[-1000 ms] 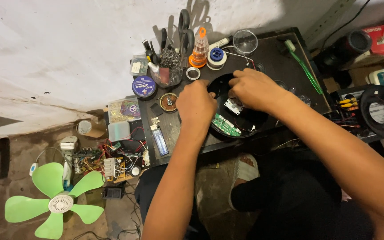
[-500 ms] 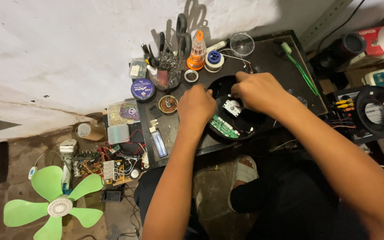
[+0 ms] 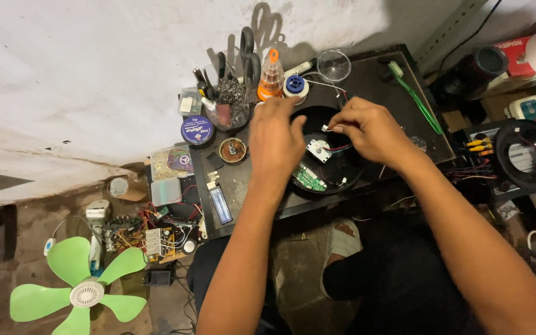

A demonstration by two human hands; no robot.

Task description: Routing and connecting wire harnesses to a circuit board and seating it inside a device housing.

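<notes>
Housing first: the round black plastic shell sits mid-table on the dark work table, holding a green circuit board, a small white square part and red wires. At the far left, I see a clear cup crammed with scissors and tools, and a clear round dish further right. My left hand lies palm down over the shell's left rim, fingers loosely spread, clamped on nothing. My right hand hovers over the shell, fingertips pinched on a small white connector.
</notes>
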